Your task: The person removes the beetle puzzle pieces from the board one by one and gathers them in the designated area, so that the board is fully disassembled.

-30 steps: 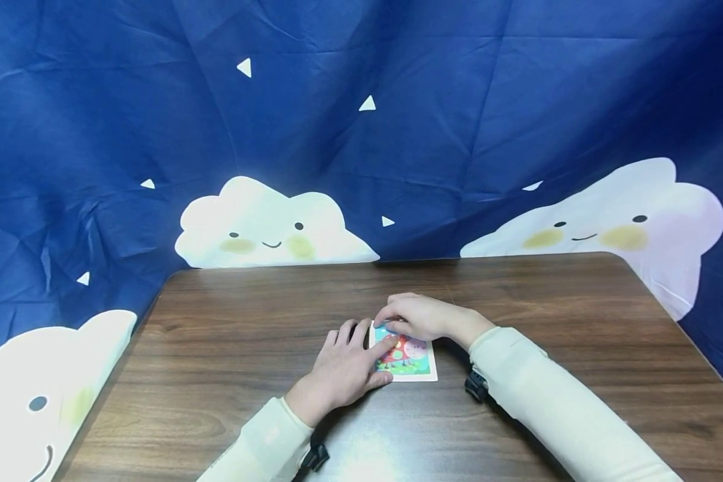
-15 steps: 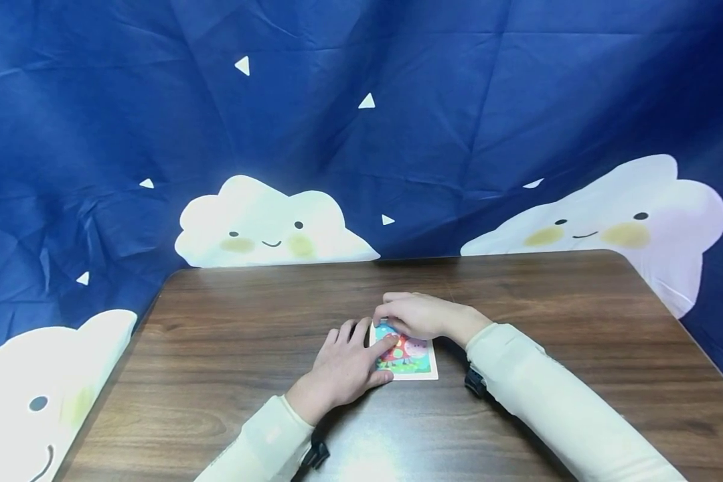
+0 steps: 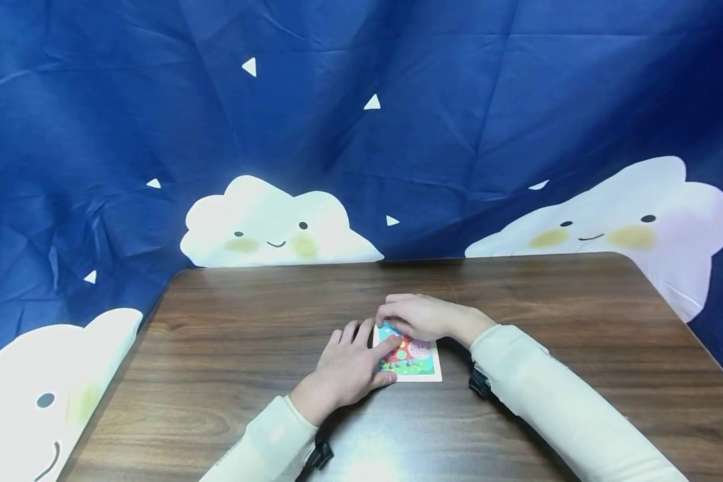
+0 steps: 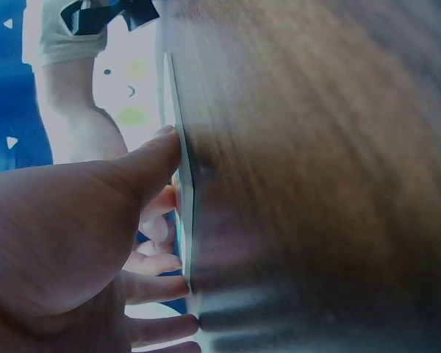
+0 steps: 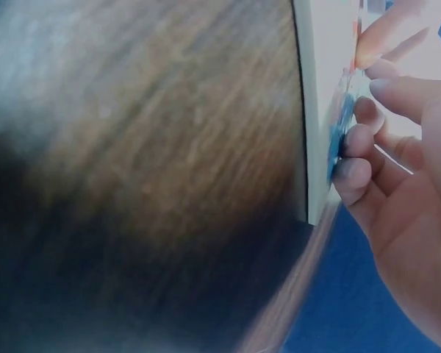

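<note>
A small flat picture board (image 3: 418, 365) with a white border lies on the table. Its colourful print shows a red spotted ladybug with a pink face on green and blue. My left hand (image 3: 346, 368) rests along the board's left side, fingers extended, index finger over the picture and thumb at the lower left corner. Over the upper left part, my right hand (image 3: 422, 318) has its fingers curled down. The right wrist view shows its fingertips (image 5: 353, 173) against a small blue piece (image 5: 338, 140) at the board's surface. The right hand hides part of the picture's top.
A brown wood-grain table (image 3: 247, 321) carries the board. Behind it hangs a blue curtain (image 3: 428, 147) with smiling white clouds (image 3: 277, 231) and small white triangles. Black straps with a small device (image 3: 478, 383) sit at the wrists.
The right hand's fingers have curled slightly more over the board's upper left corner. The left hand stays on the board, which has not visibly moved. The head view shifts slightly.
</note>
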Demonstrator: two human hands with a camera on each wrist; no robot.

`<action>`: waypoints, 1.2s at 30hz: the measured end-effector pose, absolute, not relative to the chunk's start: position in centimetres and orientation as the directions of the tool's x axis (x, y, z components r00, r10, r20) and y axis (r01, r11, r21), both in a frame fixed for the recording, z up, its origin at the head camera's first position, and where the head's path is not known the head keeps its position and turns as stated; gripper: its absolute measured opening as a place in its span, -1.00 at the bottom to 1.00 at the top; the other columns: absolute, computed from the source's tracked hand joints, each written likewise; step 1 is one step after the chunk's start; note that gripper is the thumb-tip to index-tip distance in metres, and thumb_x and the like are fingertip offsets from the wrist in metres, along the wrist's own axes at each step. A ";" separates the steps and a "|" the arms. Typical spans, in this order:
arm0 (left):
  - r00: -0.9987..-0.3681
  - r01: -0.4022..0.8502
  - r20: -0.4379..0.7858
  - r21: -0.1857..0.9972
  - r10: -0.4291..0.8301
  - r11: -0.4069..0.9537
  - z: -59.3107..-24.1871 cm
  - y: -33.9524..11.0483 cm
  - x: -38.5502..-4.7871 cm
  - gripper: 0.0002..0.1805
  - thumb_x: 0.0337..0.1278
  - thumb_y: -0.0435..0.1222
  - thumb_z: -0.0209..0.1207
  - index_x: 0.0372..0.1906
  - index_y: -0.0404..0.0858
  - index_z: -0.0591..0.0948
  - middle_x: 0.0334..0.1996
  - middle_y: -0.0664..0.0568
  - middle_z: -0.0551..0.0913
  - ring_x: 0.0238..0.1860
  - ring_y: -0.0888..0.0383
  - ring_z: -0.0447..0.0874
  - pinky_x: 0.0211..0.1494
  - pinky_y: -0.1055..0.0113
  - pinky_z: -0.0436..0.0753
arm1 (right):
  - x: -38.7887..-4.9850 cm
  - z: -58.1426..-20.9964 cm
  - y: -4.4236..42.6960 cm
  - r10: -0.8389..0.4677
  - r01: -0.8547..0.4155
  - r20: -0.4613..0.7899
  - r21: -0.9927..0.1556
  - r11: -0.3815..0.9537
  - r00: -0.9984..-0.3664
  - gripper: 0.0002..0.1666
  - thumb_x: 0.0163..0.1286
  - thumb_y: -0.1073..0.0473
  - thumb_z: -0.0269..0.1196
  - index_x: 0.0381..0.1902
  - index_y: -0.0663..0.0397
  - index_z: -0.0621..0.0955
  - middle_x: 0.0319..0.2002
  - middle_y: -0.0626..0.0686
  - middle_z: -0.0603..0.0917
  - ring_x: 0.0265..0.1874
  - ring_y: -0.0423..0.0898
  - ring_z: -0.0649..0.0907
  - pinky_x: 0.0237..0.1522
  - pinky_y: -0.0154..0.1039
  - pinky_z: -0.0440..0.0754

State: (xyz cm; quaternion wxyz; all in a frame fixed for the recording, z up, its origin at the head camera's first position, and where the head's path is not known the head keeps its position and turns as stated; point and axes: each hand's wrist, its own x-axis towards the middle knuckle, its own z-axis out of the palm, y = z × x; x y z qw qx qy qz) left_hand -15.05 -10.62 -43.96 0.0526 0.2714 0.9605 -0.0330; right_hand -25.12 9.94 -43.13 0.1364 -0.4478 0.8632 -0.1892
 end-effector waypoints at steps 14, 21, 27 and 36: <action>-0.849 0.519 -0.137 -0.037 0.511 0.854 -43.6 -10.4 -14.9 -0.32 0.50 0.29 0.12 0.62 0.37 0.36 0.56 -0.10 0.36 0.45 -0.13 0.41 0.28 0.02 0.50 | -25.4 -43.4 10.4 -0.825 -0.700 -0.008 -0.525 0.484 -0.565 -0.78 0.66 0.23 0.17 0.06 -0.12 0.71 -0.03 -0.10 0.66 -0.06 -0.17 0.60 0.17 -0.08 0.62; -0.854 0.509 -0.149 -0.043 0.498 0.860 -43.6 -10.4 -14.9 -0.32 0.50 0.30 0.11 0.63 0.39 0.35 0.58 -0.09 0.34 0.48 -0.12 0.39 0.31 0.02 0.49 | -25.4 -43.4 10.7 -0.832 -0.711 0.042 -0.544 0.445 -0.553 -0.80 0.64 0.24 0.21 0.08 -0.04 0.71 0.00 -0.10 0.69 -0.09 -0.20 0.61 0.13 -0.13 0.63; -0.853 0.514 -0.142 -0.064 0.502 0.855 -43.5 -10.3 -14.7 -0.33 0.50 0.29 0.12 0.62 0.40 0.36 0.56 -0.09 0.37 0.45 -0.11 0.41 0.29 0.03 0.50 | -25.4 -43.5 10.7 -0.826 -0.690 0.032 -0.567 0.449 -0.563 -0.81 0.64 0.24 0.21 0.08 -0.03 0.71 0.04 -0.09 0.73 -0.01 -0.16 0.65 0.22 -0.06 0.65; -0.854 0.516 -0.117 -0.077 0.506 0.853 -43.7 -10.4 -14.7 -0.33 0.48 0.30 0.14 0.61 0.39 0.38 0.54 -0.09 0.40 0.43 -0.12 0.44 0.28 0.02 0.51 | -25.4 -43.7 10.4 -0.813 -0.674 0.045 -0.588 0.448 -0.580 -0.83 0.60 0.26 0.25 0.03 -0.01 0.72 -0.07 -0.08 0.72 -0.22 -0.26 0.58 0.01 -0.22 0.61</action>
